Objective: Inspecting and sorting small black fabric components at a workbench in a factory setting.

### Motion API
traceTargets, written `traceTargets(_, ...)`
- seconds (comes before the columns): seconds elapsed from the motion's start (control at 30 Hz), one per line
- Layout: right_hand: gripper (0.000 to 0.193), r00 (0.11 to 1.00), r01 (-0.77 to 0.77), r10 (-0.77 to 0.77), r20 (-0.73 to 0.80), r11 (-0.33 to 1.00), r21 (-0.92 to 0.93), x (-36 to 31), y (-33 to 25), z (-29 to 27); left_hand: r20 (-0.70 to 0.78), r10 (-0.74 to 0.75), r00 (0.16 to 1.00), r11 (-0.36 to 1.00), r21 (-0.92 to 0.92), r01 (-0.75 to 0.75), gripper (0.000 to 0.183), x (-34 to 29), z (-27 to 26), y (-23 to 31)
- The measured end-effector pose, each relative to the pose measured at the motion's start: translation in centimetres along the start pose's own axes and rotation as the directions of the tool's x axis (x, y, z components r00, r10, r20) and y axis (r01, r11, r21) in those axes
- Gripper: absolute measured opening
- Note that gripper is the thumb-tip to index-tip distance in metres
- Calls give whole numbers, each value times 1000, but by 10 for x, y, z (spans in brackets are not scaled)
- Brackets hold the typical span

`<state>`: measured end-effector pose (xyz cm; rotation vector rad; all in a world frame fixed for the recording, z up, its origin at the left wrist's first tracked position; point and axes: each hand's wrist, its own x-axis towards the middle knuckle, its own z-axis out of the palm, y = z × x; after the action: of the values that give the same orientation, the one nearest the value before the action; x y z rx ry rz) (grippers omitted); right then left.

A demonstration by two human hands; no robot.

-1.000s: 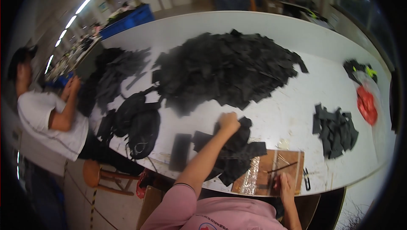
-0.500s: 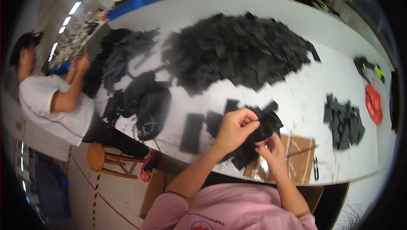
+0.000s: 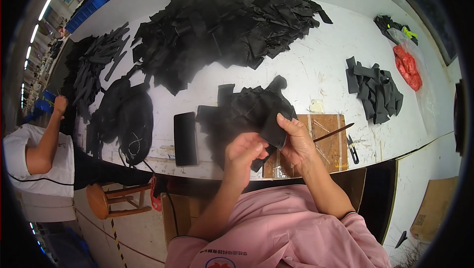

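My right hand grips a black fabric piece, its thumb lying on top of the cloth. Beside the piece's lower left edge, my left hand has its thumb and fingers pressed together; what they hold, if anything, is too small to see. Beneath and behind the held piece lies a small heap of black fabric pieces, partly covered by my hands. A brown board with clear tape rests under my right wrist. To the left of the heap lies a black smartphone.
A large pile of black fabric pieces covers the table's far part. A smaller pile and a red plastic bag lie right. Thread snips lie beside the board. A black bag and a co-worker are left.
My view has swung, so the table contents appear further left and higher. My left hand has come down from the top of the cloth to its lower edge; my right hand now grips the piece.
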<state>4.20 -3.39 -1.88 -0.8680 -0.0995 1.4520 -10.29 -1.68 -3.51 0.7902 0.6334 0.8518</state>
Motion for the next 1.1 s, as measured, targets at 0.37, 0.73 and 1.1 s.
traceTargets(0.37, 15, 1000, 6, -6, -4, 999, -50, 10, 9, -6, -93, 5, 996, 1000, -1, -5, 14, 10, 4, -6)
traceTargets(0.73, 27, 885, 10, -429, 182, -373, -928, -9, 0, -22, -125, 391, 912, 735, 639, -228, 5, 10, 7, -15)
traceTargets(1.1, 11, 576, 608, -536, 617, -225, -762, -14, 23, -7, -44, 679, 733, 413, 848, -332, 10, 7, 20, -25)
